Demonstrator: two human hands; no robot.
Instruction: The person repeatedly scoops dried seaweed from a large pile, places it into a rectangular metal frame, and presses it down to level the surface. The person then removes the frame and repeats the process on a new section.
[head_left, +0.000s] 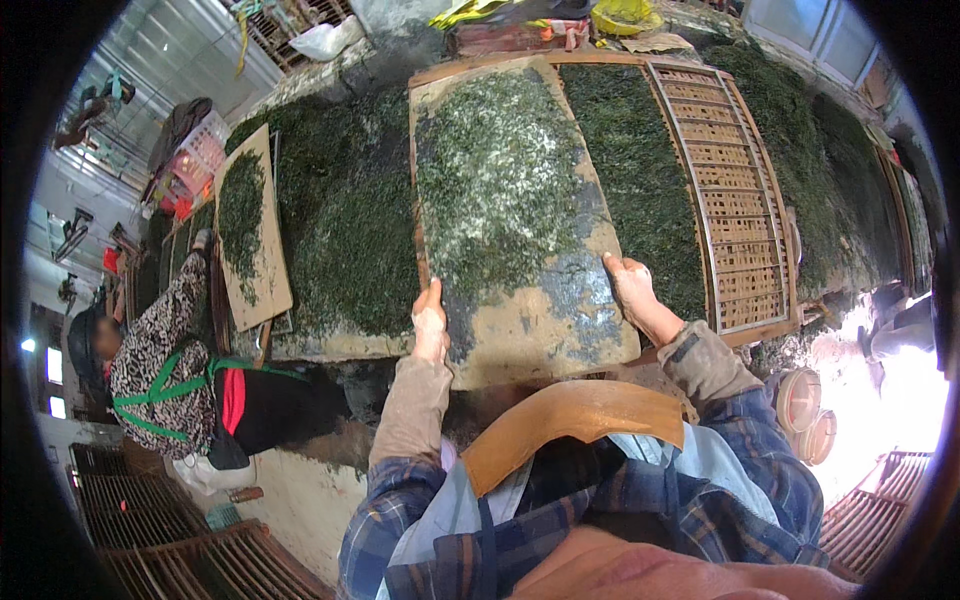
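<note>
A long tan board (510, 330) lies before me over the worktable, tilted slightly in the view. Chopped dark green leaves (480, 187) cover its far part, with whitish patches among them that may be powder or glare. The near part is mostly bare, with a wet, dark area at the right. My left hand (430, 322) grips the board's left edge near the front. Across from it, my right hand (641, 296) holds the right edge, thumb on top. To the right is a woven slatted tray (739, 195) with a metal grid over it, next to a leaf-covered strip (630, 150).
More chopped leaves (345, 217) spread left of the board. Beyond them a second board (259, 232) with leaves stands near a co-worker (165, 360) reaching over the table. Round buckets (799, 405) stand at the right. Slatted racks (202, 562) lie at lower left.
</note>
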